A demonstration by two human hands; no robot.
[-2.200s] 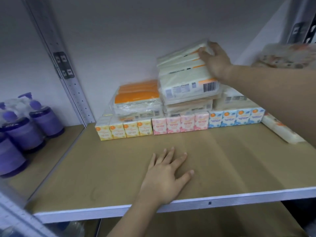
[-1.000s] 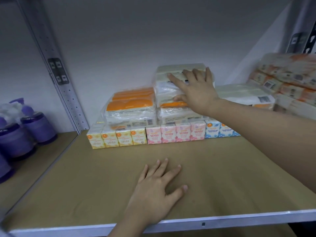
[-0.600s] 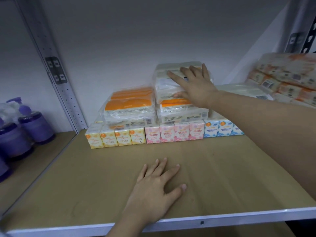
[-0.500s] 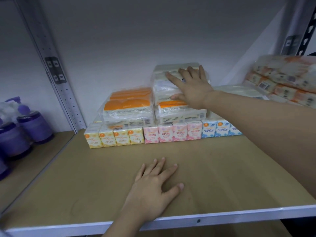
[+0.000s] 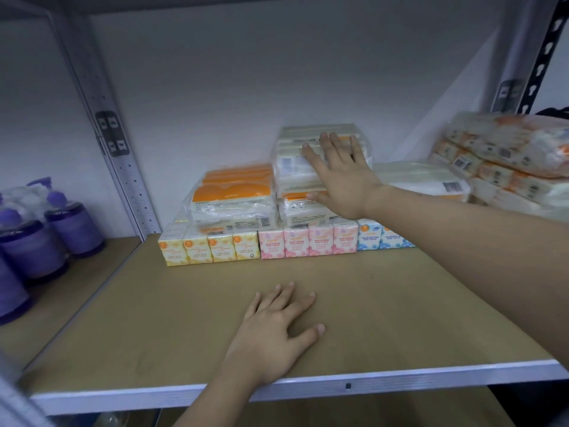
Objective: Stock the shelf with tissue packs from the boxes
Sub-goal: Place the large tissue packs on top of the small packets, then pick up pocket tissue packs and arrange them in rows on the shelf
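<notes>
Moved since earlier: top tissue pack [image 5: 297,155], tilted in the right hand's grip two seconds ago, now lies flat on the stack; the hand has slid across its front.
Right hand [image 5: 341,177]: fingers straight and spread, pressing on the front of the top tissue pack, thumb lower against the pack beneath [image 5: 300,208]; nothing gripped.
Left hand [image 5: 274,337]: flat, palm down, fingers spread on the brown shelf [image 5: 154,318] near its front edge, holding nothing.
Stack: two packs high, standing on a row of small boxes, pink [image 5: 295,246], yellow [image 5: 209,249] and blue [image 5: 371,238], at the back of the shelf.
Beside it: orange pack [image 5: 231,195] to the left, touching or nearly so.
Right side: more wrapped packs [image 5: 505,161], blurred, perhaps the same kind.
Far left: purple bottles [image 5: 74,226] in the next bay.
</notes>
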